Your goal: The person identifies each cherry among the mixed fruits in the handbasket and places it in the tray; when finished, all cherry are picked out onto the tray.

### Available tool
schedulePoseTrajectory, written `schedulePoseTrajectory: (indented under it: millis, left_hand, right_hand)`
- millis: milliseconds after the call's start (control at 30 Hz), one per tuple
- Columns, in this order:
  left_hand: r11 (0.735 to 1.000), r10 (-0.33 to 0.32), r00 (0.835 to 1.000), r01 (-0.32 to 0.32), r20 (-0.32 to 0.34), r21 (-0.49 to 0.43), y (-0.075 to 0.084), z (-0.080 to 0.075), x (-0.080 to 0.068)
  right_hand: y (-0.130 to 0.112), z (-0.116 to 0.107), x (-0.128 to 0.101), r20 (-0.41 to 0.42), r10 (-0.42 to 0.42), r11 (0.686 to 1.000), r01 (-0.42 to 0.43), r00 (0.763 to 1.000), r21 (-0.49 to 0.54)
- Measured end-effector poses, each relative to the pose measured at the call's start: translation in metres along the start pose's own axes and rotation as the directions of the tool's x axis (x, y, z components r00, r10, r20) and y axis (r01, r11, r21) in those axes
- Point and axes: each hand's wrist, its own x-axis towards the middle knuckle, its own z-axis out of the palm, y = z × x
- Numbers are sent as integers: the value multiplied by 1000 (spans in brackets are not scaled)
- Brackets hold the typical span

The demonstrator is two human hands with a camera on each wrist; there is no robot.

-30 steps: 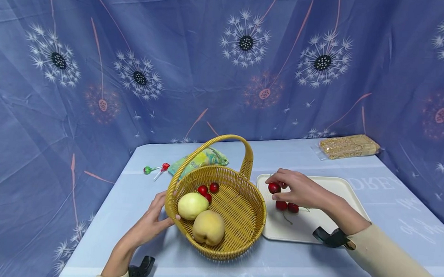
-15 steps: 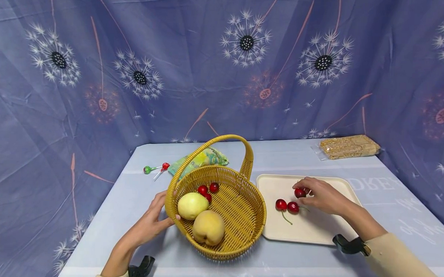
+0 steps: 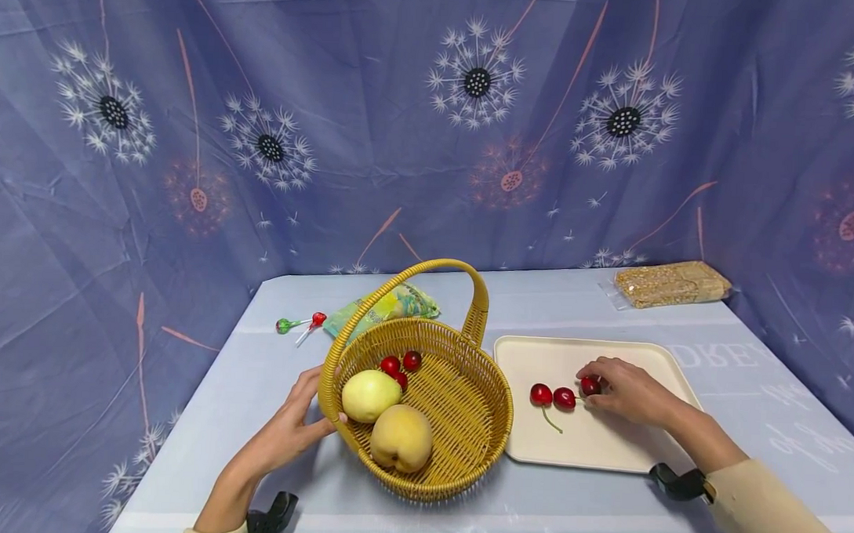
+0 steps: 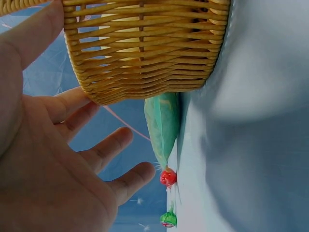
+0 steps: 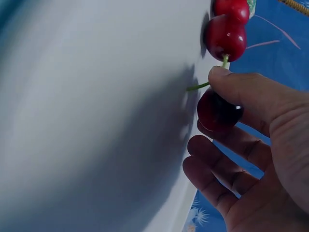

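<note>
A yellow wicker basket [image 3: 464, 409] with a tall handle holds a pale yellow-green fruit [image 3: 371, 395], a peach [image 3: 401, 438] and several red cherries [image 3: 390, 366]. My left hand [image 3: 298, 415] grips the basket's left side near the handle base, thumb and fingertips at the rim; its ring and little fingers stick out free in the left wrist view. Over the cream tray [image 3: 534, 443], my right hand [image 3: 630, 393] pinches a dark red cherry [image 5: 217, 111] between thumb and fingers. Two stemmed cherries [image 3: 553, 397] lie on the tray just left of it.
Behind the basket lies a green and yellow packet [image 3: 404, 301]. Two lollipops, one red [image 3: 318, 319] and one green [image 3: 284, 326], lie to its left. A clear-wrapped golden-brown block [image 3: 670, 284] sits at the back right corner. A blue dandelion-print cloth [image 3: 375, 139] hangs behind the table.
My right hand has moved right and toward me with the cherry, from left of the tray's middle to right of the two lying cherries. The left hand and basket have stayed put.
</note>
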Motion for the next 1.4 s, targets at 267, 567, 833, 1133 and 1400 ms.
schedulePoseTrajectory:
  millis: [267, 567, 833, 1133, 1400]
  left_hand:
    - [1000, 3, 1000, -3, -2, 10, 1, 1, 1]
    - [1000, -8, 1000, 8, 2, -1, 0, 1, -1]
    - [1000, -22, 1000, 22, -1, -3, 0, 1, -1]
    - [1000, 8, 1000, -8, -7, 13, -1, 1, 0]
    - [999, 19, 1000, -18, -20, 31, 2, 2, -1]
  right_hand:
    - [-3, 4, -4, 11, 3, 1000, -3, 1000, -7]
    - [-9, 0, -6, -17, -14, 1000, 14, 1000, -2]
    - [-28, -11, 3, -106, -84, 996, 83, 991, -10]
    - [-70, -25, 21, -129, -152, 988, 152, 980, -15]
    - [-110, -35, 39, -88, -214, 977, 215, 973, -4]
